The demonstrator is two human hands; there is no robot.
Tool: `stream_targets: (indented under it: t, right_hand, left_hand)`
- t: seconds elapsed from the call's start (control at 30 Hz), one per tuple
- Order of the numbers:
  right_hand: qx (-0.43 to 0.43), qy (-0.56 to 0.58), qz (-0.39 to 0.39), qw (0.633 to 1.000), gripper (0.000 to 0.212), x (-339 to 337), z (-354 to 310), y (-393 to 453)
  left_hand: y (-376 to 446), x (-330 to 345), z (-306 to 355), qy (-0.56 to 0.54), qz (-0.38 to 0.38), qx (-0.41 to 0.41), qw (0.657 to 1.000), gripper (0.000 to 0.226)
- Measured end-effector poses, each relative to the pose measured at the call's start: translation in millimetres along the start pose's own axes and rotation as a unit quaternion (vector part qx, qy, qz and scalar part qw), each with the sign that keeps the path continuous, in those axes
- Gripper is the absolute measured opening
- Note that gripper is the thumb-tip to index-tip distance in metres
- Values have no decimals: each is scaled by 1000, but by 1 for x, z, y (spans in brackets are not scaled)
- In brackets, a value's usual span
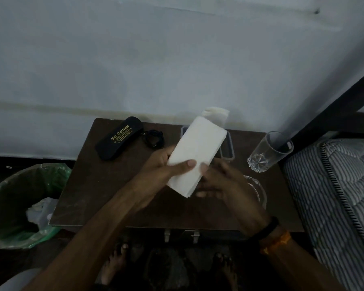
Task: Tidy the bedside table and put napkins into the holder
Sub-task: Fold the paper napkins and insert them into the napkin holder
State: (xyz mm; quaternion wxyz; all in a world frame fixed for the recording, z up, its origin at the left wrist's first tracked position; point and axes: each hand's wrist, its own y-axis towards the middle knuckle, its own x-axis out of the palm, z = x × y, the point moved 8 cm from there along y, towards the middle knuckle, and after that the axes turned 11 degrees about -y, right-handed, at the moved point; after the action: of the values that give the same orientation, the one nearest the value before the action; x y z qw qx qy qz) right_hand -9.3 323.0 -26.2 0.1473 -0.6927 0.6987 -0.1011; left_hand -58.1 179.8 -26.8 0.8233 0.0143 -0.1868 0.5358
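A folded stack of white napkins (194,152) is held above the dark wooden bedside table (97,190). My left hand (164,166) grips its left edge, thumb across the front. My right hand (221,185) pinches the lower right edge, blurred. Behind the stack stands a clear rectangular holder (227,150) with more white napkins (215,115) sticking up from it; most of the holder is hidden by the stack.
A black spectacle case (119,137) and a small black coiled item (153,138) lie at the table's back left. A clear drinking glass (267,152) stands at the right, a glass dish (259,190) under my right hand. A green-lined bin (25,204) stands left, a mattress (334,196) right.
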Motion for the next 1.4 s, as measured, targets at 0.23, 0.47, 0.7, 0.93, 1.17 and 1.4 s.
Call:
stream_targets:
  t: [0.23, 0.47, 0.7, 0.93, 1.17, 1.4]
  right_hand:
    - [-177, -165, 161, 957, 74, -19, -30, 5]
    - [-224, -204, 48, 952, 33, -31, -43, 30]
    - [-284, -295, 164, 897, 20, -59, -49, 44]
    - [-385, -366, 284, 799, 11, -53, -67, 31]
    - [-380, -393, 332, 769, 12, -56, -68, 34]
    - [-327, -391, 285, 812, 27, -52, -57, 43]
  left_hand:
    - [16, 2, 5, 69, 68, 66, 993, 46]
    - [32, 18, 38, 174, 19, 210, 962, 45]
    - [47, 17, 50, 229, 45, 288, 929, 22]
    - [47, 17, 52, 304, 73, 319, 895, 25]
    - [47, 29, 51, 335, 65, 328, 881, 37]
    - [48, 23, 45, 363, 80, 316, 873, 25]
